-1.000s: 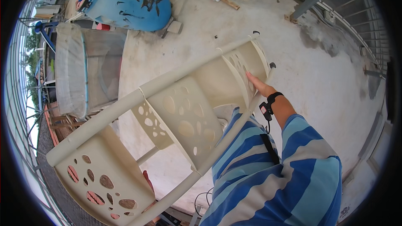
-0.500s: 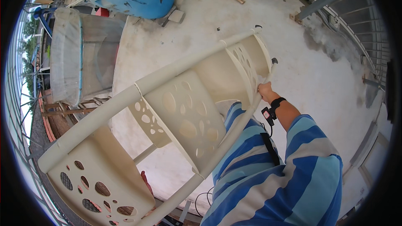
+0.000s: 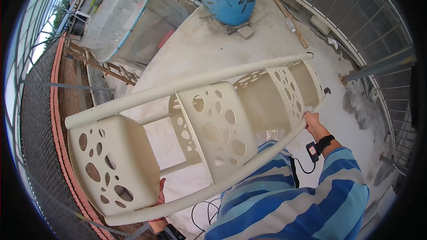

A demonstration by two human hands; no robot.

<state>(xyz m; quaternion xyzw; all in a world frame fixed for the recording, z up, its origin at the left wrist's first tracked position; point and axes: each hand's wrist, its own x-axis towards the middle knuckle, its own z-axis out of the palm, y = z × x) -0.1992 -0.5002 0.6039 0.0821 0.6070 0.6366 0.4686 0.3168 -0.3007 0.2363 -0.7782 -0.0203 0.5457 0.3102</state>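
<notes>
A long beige plastic storage rack (image 3: 211,129) with several basket tiers lies tilted on its side across the view, held off the ground. Pebble-shaped holes pierce its baskets. My right hand (image 3: 312,119) is closed round the near pole, close to the rack's right end and its dark foot caps. At the left end, my left hand (image 3: 161,195) holds the same near pole beside the end basket. Its thumb points up past the pole, while the other fingers are mostly hidden behind it.
A blue barrel (image 3: 231,0) with dark patches stands at the back, with a stone block (image 3: 245,32) by its base. A clear plastic-covered tub (image 3: 120,22) is at far left. Metal railings (image 3: 338,22) run along the right; a tiled roof edge (image 3: 58,120) lies left.
The rack has swung, its left end going farther away and its length now more level across the view. More of my left hand shows. The surroundings have shifted with my head's turn.
</notes>
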